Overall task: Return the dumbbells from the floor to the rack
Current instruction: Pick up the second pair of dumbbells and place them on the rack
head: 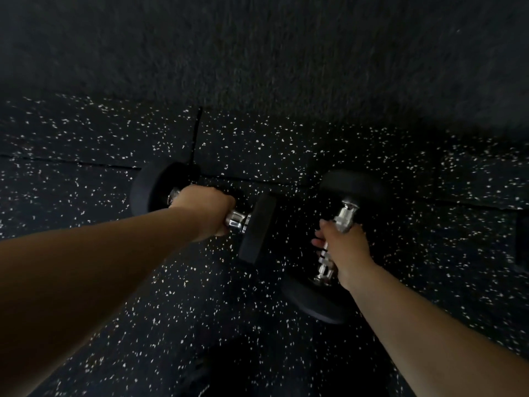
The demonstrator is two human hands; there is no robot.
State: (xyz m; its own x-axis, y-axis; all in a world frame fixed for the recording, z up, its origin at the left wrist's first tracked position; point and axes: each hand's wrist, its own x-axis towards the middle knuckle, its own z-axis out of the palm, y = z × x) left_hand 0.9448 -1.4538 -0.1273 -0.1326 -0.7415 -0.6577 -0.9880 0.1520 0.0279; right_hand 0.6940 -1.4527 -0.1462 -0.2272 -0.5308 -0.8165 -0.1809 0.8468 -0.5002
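Two black dumbbells with chrome handles are over the speckled black rubber floor (86,144). My left hand (204,209) is wrapped around the handle of the left dumbbell (257,227), which lies across the view from upper left to lower right. My right hand (342,250) grips the handle of the right dumbbell (353,187), which points away from me, one head far and one head near. Whether either dumbbell touches the floor I cannot tell. No rack is in view.
Beyond the rubber tiles lies a strip of dark carpet-like flooring (257,53). Seams run between the tiles (197,133). A dark object sits at the right edge (521,242). A dark shape, perhaps my leg or shoe, fills the bottom centre (217,376).
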